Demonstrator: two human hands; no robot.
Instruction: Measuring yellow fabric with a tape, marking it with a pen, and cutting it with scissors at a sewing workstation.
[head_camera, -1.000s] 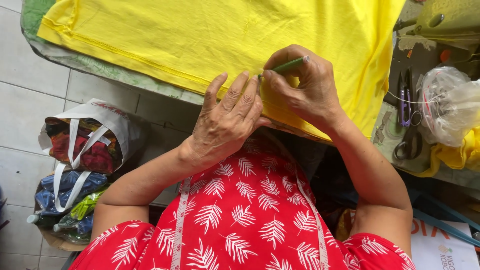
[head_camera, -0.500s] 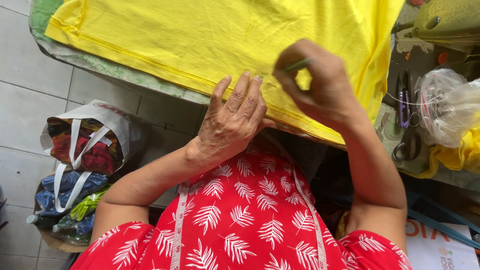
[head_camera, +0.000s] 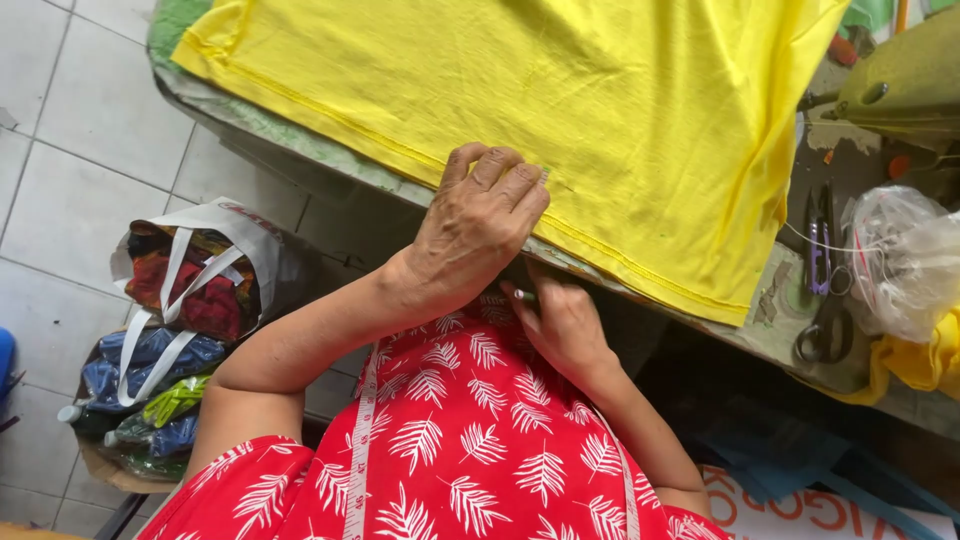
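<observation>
A yellow cloth (head_camera: 560, 110) lies spread over the worktable (head_camera: 270, 130), its hemmed edge running along the near side. My left hand (head_camera: 478, 222) rests palm down on that hem, fingers together on the fabric. My right hand (head_camera: 562, 322) is lower, under the table edge near my lap, with its fingers closed around a green pencil (head_camera: 524, 295) of which only the tip shows. A white measuring tape (head_camera: 360, 450) hangs round my neck over a red leaf-print top.
Black scissors (head_camera: 825, 320) and small purple snips (head_camera: 818, 250) lie on the table at right, beside a clear plastic bag (head_camera: 905, 260) and a green sewing machine (head_camera: 900, 85). On the tiled floor at left stand bags of fabric (head_camera: 190, 280).
My right hand has come off the cloth and dropped below the table edge with the pencil. My left hand slid right along the hem.
</observation>
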